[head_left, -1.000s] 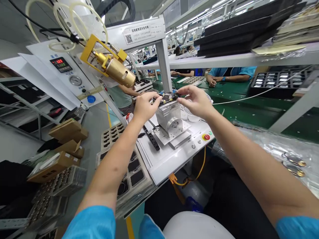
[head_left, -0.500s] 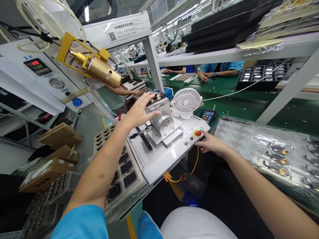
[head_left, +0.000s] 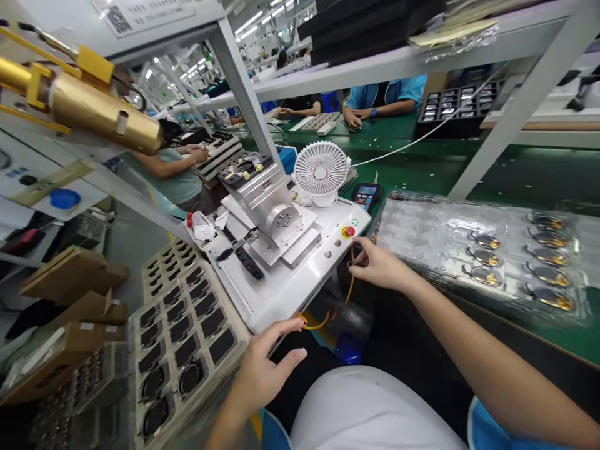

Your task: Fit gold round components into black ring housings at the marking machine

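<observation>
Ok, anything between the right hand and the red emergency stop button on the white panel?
Only the orange cable, hanging beside the right hand below the front edge of the white panel. It may snag the fingers; nothing else visible stands before the red emergency stop button.

View: our head-worn camera, looking forward and down
Facing: the white fixture base (head_left: 281, 300) and green workbench (head_left: 515, 169)
Closest: our left hand (head_left: 265, 369) and right hand (head_left: 379, 265), pretty much right under us
</observation>
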Tool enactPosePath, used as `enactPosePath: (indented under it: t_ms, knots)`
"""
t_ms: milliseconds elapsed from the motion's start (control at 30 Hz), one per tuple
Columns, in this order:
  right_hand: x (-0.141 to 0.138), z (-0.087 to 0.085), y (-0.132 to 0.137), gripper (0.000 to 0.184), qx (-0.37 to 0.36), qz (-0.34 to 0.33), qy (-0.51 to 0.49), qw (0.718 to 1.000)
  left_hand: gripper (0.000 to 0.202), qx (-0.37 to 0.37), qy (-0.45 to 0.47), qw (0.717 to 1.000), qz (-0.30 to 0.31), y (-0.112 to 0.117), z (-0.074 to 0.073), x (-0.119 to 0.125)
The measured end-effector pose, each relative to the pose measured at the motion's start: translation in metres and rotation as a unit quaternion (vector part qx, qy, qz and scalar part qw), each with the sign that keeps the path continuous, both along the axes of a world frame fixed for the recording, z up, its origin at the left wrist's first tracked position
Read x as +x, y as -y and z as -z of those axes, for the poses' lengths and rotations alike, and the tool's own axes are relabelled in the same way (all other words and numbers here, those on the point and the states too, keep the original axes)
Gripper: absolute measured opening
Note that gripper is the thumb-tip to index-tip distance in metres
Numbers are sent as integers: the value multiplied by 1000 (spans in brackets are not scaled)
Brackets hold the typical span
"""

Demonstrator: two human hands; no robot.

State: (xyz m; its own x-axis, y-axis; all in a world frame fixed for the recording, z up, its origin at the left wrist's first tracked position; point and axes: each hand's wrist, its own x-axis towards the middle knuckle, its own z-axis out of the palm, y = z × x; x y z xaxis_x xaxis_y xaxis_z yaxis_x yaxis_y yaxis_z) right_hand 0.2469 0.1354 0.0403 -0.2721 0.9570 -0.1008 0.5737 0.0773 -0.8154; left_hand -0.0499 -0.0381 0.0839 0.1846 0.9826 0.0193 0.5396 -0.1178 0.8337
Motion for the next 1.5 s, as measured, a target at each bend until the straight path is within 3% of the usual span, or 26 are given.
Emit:
enactPosePath:
  t_ms: [67, 133, 200, 267, 400, 500, 567, 600, 667, 767, 867, 1100, 1267, 1333, 1400, 1500]
  knots:
    - [-6, 11, 36, 76, 25, -78, -123, 989, 42, -77, 160, 983, -56, 3, 42, 19]
    - [-18, 26, 72, 83, 38, -134, -234, 962, 53, -118, 296, 945, -72, 3, 74, 38]
    - [-32, 40, 100, 89, 70, -136, -286, 946, 61, -135, 387, 910, -67, 0, 94, 55]
    - [-42, 52, 116, 89, 96, -108, -312, 939, 60, -141, 445, 882, -63, -5, 103, 69]
    - [-34, 54, 117, 84, 159, -96, -299, 936, 50, -158, 500, 850, -61, -16, 104, 84]
    - [10, 34, 95, 62, 213, -102, -145, 961, 46, -176, 488, 853, -68, -20, 104, 83]
    - [58, 15, 71, 37, 186, -8, 19, 982, 47, -187, 474, 857, -79, -19, 106, 78]
    - [85, 6, 57, 27, 149, 64, 116, 980, 48, -191, 468, 859, -88, -18, 106, 76]
    - [137, -11, 31, 20, 78, 168, 256, 949, 49, -196, 455, 862, -108, -15, 108, 71]
    - [195, -26, 3, 19, 33, 212, 323, 922, 48, -201, 438, 866, -131, -10, 109, 68]
    - [221, -28, -11, 20, 9, 192, 358, 914, 48, -191, 433, 869, -146, -6, 106, 70]
    - [231, -26, -29, 32, -6, 138, 350, 926, 47, -200, 416, 879, -116, -6, 105, 69]
    - [233, -31, -23, 12, 30, 145, 310, 939, 45, -204, 428, 873, -112, -4, 104, 68]
    - [214, -30, -10, 12, 79, 135, 272, 950, 46, -208, 436, 870, -103, -3, 99, 69]
    - [178, -26, 9, 9, 132, 90, 210, 965, 52, -222, 451, 862, -70, -4, 89, 72]
    - [102, -19, 45, 11, 202, -77, 34, 976, 72, -257, 476, 841, 3, -7, 71, 77]
